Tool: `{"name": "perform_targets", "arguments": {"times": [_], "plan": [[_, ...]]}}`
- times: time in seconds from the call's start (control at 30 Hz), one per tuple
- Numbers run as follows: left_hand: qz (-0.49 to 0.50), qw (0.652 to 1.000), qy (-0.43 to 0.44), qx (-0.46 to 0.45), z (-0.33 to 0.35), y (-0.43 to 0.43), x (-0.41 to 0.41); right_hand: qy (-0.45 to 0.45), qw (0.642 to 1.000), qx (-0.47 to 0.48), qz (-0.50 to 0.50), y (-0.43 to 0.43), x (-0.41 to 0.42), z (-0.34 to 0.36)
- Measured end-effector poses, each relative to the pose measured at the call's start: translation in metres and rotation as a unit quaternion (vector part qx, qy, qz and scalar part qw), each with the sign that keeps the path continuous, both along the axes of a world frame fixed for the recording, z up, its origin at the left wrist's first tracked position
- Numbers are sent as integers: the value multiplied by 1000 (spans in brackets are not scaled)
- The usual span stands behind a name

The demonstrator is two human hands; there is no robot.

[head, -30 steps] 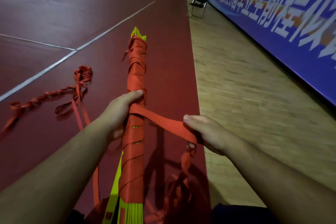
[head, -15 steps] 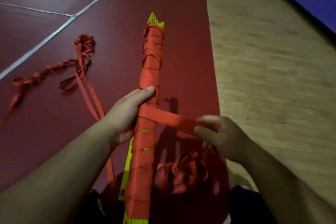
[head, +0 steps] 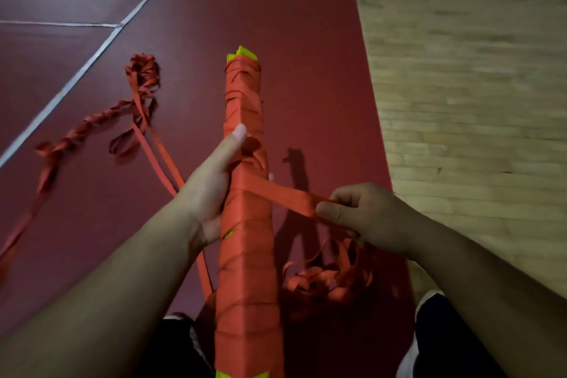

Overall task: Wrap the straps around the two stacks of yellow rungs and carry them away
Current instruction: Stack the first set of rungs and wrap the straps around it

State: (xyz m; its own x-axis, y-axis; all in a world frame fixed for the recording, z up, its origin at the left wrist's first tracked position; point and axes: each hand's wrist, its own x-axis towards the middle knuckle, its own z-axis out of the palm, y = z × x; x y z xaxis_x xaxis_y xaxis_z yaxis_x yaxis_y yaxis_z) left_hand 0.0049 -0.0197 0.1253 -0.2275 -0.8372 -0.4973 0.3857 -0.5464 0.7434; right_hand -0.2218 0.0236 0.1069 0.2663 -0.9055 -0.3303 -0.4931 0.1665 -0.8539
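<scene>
1 loose strap (head: 92, 129), twisted, on red mat (head: 291, 9), far left. L hand (head: 211, 190): fingers curled round stack (head: 245, 270), thumb up along it. 1 stack, strap-wound, yellow tips showing, centre over mat. Taut strap (head: 285, 196) runs from stack to R hand (head: 365, 218), pinched thumb + fingers. Slack pile (head: 325, 279) below. Wood floor (head: 475, 101) right.

Bare from the left hand (head: 211, 190) and right hand (head: 368, 218) back along both forearms (head: 491, 294) to the frame's edge, with a short, pale nail (head: 240, 132) on the left thumb. Lower down, wears dark clothing (head: 445, 334) on both sides, each piece edged by a pale grey-white strip (head: 406, 359); garment or shoe, cannot tell.
</scene>
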Motion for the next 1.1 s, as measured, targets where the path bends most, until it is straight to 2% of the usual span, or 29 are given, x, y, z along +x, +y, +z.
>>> {"name": "perform_targets", "arguments": {"times": [0.1, 0.27, 0.37, 0.63, 0.83, 0.97, 1.1], "plan": [[-29, 1000, 3, -6, -3, 2, -1, -11, 1000, 1, -8, 0, -2, -1], [-28, 999, 2, -24, -9, 1, -2, -4, 1000, 5, 2, 2, -2, -4], [-25, 999, 29, -36, -8, 2, -7, 10, 1000, 16, 15, 3, 1, -5], [-26, 999, 33, 0, -5, 6, -14, -70, 996, 46, 27, 10, 18, -6], [-61, 998, 23, -26, -3, 8, -22, -72, 994, 55, 58, 18, 33, -7], [-14, 995, 94, -29, 0, 6, -27, -163, 978, 130, 6, 23, 36, 2], [-6, 996, 58, -67, -2, 2, -25, -218, 964, 151, 3, 27, 41, -1]]}}
